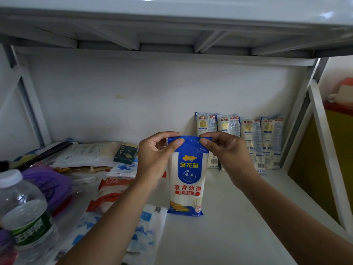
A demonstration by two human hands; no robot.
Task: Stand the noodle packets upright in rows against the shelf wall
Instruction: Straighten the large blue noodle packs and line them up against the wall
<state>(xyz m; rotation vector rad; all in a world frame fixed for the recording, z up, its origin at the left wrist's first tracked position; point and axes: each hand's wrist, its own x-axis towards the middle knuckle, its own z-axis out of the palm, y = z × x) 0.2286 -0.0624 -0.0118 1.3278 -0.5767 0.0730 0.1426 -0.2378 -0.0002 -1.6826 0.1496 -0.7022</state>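
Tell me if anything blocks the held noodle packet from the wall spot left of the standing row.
Nothing visible does. The left hand and right hand pinch the packet by its top; it hides much of that spot. The row stands just right, a dark box further left.

Dim, flat light under the upper shelf [172,14], with glare streaks along its front edge. Wide-angle bend bows the frame posts [32,104]; the water bottle [24,211] at lower left is soft and blurred.
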